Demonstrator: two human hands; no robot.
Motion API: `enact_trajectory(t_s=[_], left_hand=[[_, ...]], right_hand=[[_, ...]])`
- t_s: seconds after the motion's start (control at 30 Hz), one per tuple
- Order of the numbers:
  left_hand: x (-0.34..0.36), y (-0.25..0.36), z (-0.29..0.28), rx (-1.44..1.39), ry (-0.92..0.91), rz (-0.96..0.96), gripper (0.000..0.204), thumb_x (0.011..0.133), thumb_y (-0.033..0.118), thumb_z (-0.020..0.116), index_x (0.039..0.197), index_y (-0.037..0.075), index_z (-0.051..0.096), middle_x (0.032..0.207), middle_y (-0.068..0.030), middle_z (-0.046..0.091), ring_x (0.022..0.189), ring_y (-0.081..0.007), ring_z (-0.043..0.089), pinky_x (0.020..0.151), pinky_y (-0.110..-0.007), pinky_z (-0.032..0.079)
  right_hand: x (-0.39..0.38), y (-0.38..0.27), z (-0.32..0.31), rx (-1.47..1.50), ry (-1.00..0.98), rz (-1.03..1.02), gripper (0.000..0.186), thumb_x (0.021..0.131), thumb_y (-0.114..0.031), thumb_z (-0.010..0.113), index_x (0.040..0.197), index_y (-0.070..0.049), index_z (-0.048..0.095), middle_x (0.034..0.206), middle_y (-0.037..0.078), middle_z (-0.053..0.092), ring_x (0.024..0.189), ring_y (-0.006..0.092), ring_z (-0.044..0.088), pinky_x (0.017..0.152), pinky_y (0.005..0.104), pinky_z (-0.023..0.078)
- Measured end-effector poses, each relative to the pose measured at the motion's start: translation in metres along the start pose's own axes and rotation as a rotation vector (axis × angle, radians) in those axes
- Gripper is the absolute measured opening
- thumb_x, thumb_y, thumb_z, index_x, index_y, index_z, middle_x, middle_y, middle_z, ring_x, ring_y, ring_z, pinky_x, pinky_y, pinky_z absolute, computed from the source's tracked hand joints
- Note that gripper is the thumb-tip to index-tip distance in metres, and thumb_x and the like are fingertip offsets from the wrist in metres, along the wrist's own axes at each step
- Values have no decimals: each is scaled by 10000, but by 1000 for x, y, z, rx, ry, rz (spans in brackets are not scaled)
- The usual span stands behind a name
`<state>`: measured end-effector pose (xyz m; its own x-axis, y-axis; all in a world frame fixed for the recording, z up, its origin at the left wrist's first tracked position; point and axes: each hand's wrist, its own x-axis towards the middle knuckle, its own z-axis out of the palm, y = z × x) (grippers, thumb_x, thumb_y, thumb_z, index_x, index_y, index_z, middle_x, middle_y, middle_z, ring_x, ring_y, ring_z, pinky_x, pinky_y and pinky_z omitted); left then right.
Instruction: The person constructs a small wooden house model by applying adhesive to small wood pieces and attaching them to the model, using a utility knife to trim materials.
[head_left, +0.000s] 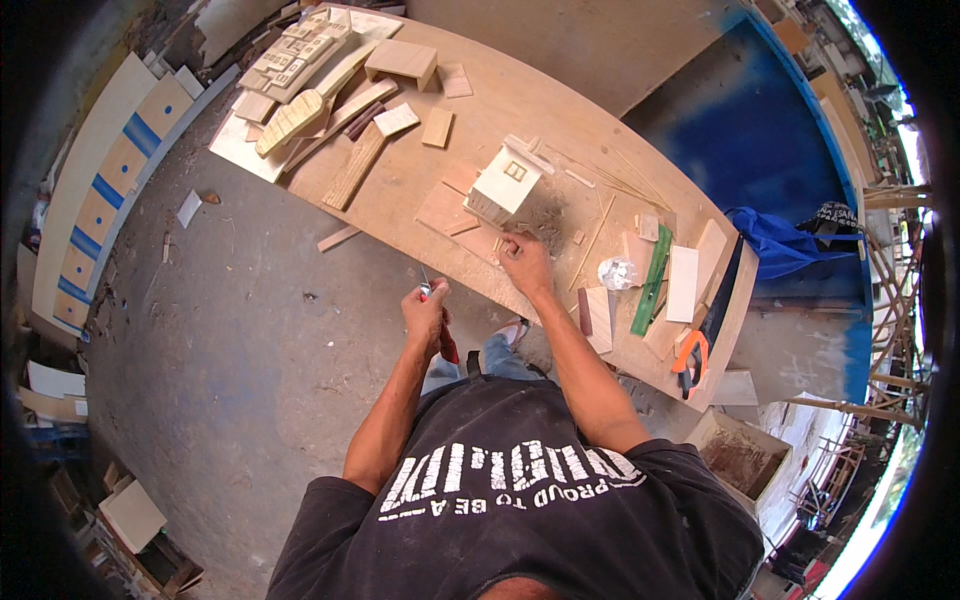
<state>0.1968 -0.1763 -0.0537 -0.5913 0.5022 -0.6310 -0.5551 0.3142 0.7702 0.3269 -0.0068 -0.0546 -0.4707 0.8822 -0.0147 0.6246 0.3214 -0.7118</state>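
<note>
My left hand (425,312), just off the near edge of the table, is closed around a red-handled tool (449,347) with a thin metal tip pointing up. What kind of tool it is cannot be made out. My right hand (526,266) rests at the table edge, its fingers pinched on a small wooden piece (499,243). Beyond the right hand stands a small model house (505,182) of pale wood with a framed window on its roof. Flat thin wood pieces (447,207) lie beside the house on its left.
Wood blocks (402,62) and several small house models (300,55) crowd the table's far left. On the right lie a green strip-shaped tool (652,280), a crumpled clear plastic bundle (617,273), wood offcuts (683,284) and an orange-handled saw (691,362). A blue cloth (785,245) hangs beyond.
</note>
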Motion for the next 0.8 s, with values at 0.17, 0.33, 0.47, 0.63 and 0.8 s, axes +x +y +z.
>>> enact_trajectory(t_s=[0.17, 0.33, 0.47, 0.63, 0.8], left_hand=[[2, -1, -1, 10, 0, 4, 265, 872, 192, 718, 1049, 0, 673, 561, -2, 516, 425, -115, 459, 416, -285, 360], [4, -3, -1, -6, 2, 5, 255, 874, 188, 715, 1044, 2, 671, 551, 0, 508, 417, -114, 453, 411, -285, 358], [4, -2, -2, -4, 5, -2, 257, 874, 189, 714, 1047, 4, 671, 548, -1, 505, 417, -115, 453, 412, -285, 359], [3, -2, -3, -5, 2, 8, 261, 872, 189, 711, 1050, 2, 672, 547, -4, 509, 415, -118, 460, 409, -283, 358], [3, -1, -2, -12, 1, 3, 269, 873, 190, 709, 1055, -4, 671, 548, -9, 510, 418, -123, 469, 408, -284, 359]], right_hand=[[-2, -3, -1, -13, 21, -26, 332, 723, -159, 724, 1034, -43, 730, 810, 98, 642, 706, 247, 616, 683, 355, 506], [-2, -2, -1, 4, 15, -9, 342, 723, -172, 739, 1039, -43, 727, 823, 99, 648, 706, 240, 616, 680, 355, 504], [-1, 6, 2, 22, 11, -22, 357, 730, -186, 748, 1059, -49, 732, 823, 89, 652, 705, 227, 614, 679, 350, 501], [-2, 0, 0, 29, -34, -3, 328, 753, -147, 690, 1068, -65, 728, 876, 119, 669, 817, 310, 656, 760, 399, 519], [-1, 4, 1, 53, -43, 3, 346, 770, -182, 675, 1096, -78, 727, 903, 116, 668, 822, 311, 655, 776, 399, 519]])
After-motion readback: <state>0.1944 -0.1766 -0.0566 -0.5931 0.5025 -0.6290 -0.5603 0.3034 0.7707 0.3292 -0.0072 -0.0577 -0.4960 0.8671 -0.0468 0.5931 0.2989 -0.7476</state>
